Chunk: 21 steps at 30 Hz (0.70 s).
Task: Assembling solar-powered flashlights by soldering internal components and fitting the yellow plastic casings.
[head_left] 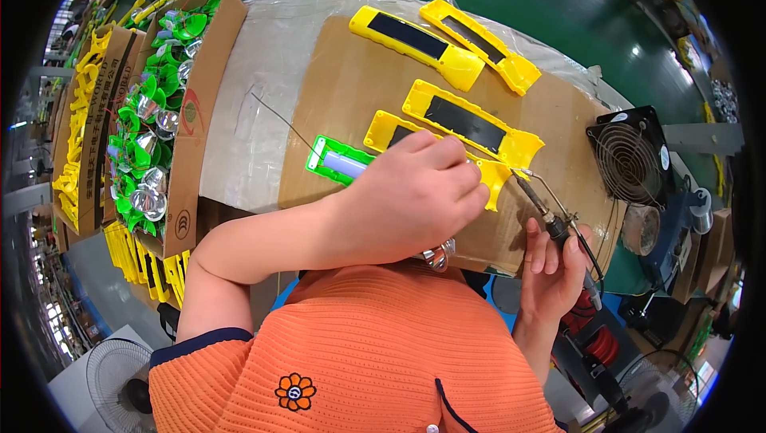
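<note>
Cardboard (pixel 570 142) lies bare between soldering iron (pixel 553 222) and right-edge fan (pixel 628 154).

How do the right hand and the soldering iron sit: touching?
Touching: the head view shows the right hand holding the soldering iron by its handle.

This is an electronics assembly workshop, shown by a soldering iron (pixel 555 227), a black fan (pixel 628 154), matching yellow shells (pixel 459 68) on a cardboard-covered bench (pixel 339 74), and a carton (pixel 190 166) packed with similar green parts (pixel 190 26).
</note>
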{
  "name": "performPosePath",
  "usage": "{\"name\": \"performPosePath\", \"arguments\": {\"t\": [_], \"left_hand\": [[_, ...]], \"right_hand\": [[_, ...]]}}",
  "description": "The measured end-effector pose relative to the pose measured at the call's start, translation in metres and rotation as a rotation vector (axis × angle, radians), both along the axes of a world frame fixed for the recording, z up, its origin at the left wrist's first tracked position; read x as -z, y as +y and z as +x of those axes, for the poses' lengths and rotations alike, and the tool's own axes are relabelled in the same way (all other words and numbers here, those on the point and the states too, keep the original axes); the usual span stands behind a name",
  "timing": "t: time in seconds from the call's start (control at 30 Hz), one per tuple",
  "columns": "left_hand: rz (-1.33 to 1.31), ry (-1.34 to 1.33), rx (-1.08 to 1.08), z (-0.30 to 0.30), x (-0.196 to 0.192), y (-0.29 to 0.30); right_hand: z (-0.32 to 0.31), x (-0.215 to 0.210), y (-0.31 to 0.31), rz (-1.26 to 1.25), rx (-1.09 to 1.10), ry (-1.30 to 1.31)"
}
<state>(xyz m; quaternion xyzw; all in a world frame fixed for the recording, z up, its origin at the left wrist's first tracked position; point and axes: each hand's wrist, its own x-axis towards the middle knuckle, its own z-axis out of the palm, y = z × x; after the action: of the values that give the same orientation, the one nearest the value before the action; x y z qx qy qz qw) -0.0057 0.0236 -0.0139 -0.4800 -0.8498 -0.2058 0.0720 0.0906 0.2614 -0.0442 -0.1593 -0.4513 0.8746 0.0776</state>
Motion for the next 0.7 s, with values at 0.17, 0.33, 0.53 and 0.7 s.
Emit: {"name": "performPosePath", "arguments": {"t": [0.17, 0.33, 0.53, 0.7], "left_hand": [[-0.031, 0.079, 0.064, 0.000, 0.005, 0.008], [0.293, -0.061, -0.192, -0.002, -0.013, -0.013], [0.205, -0.152, -0.593, -0.009, 0.002, -0.049], [0.241, -0.616, -0.490, -0.008, 0.002, -0.040]], "right_hand": [[0.000, 0.002, 0.003, 0.015, -0.004, 0.008], [-0.005, -0.006, 0.001, 0.107, -0.080, 0.076], [-0.029, -0.004, -0.012, 0.144, -0.242, 0.108], [-0.034, -0.007, -0.009, 0.184, -0.383, 0.032]]}}
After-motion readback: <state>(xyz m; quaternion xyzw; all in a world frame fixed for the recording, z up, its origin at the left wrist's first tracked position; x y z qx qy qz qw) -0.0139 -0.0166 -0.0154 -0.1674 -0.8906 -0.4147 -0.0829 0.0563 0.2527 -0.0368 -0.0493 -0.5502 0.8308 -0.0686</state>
